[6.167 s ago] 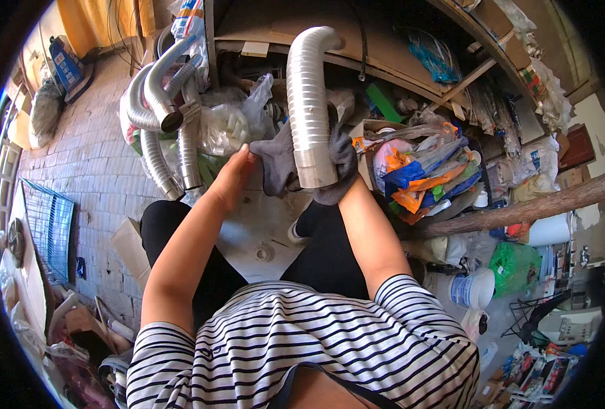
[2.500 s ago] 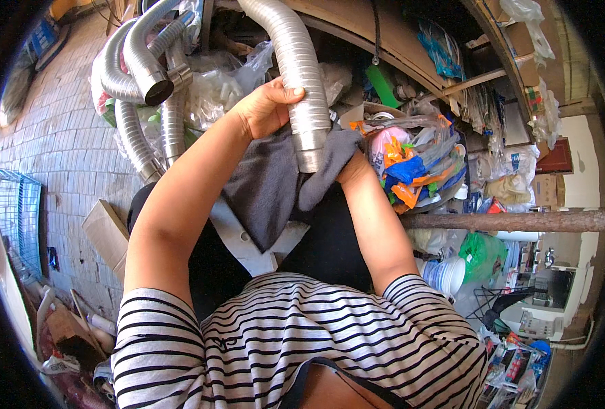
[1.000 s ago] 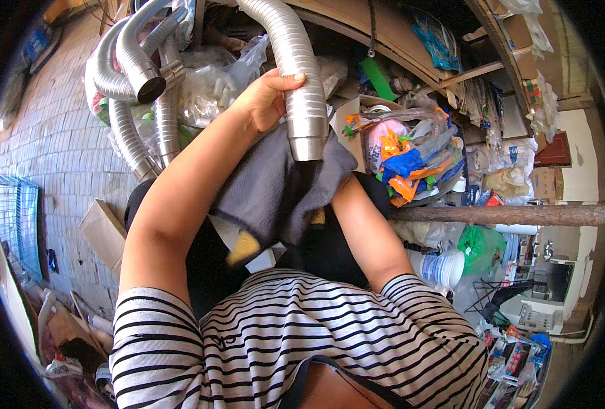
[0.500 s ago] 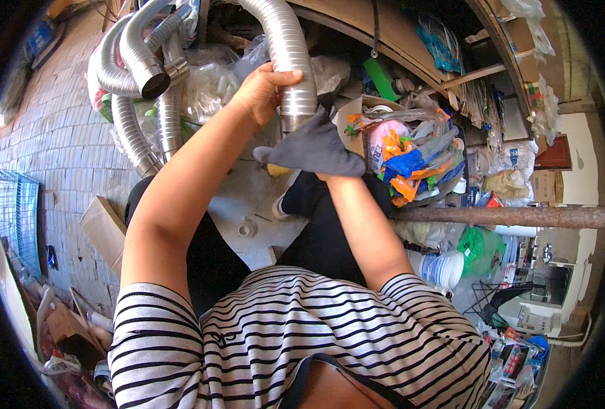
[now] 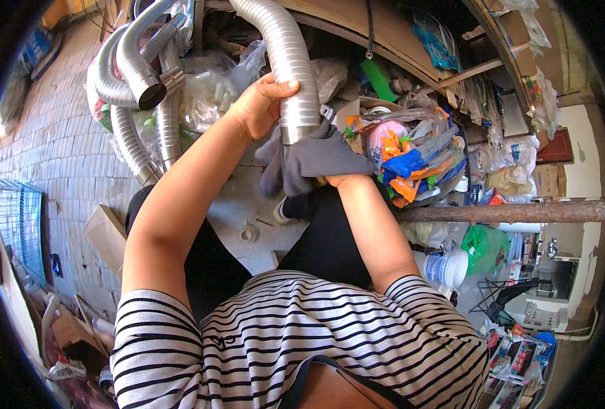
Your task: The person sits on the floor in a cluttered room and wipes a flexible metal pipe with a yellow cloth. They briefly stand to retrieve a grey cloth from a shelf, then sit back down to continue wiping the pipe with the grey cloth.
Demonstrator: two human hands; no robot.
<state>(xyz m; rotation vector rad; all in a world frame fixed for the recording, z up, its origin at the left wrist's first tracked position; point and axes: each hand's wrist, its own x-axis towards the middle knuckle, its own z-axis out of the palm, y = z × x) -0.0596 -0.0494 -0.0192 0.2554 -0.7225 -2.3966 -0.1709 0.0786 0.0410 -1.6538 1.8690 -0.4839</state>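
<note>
A silver corrugated flexible duct (image 5: 289, 61) comes down from the top edge, curving, with its smooth lower end in front of me. My left hand (image 5: 263, 105) is bare and wraps round the duct from its left side, the thumb lying across the front. On my right hand (image 5: 326, 158) is a dark grey work glove. Its fingers curl around the duct's lower end, hiding the rim. Below both hands, a small pale ring-shaped fitting (image 5: 248, 234) lies on the grey floor between my legs.
More silver ducts (image 5: 149, 92) hang or stand at the upper left beside clear plastic bags (image 5: 210, 95). To the right sits a heap of orange and blue plastic bags (image 5: 411, 160). A wooden pole (image 5: 500, 212) runs across the right side. A cardboard piece (image 5: 106, 232) leans near my left knee.
My gloved right hand has turned and closed around the duct's lower end; half a second ago it was held flatter across it. The duct's end has come slightly lower, toward me.
</note>
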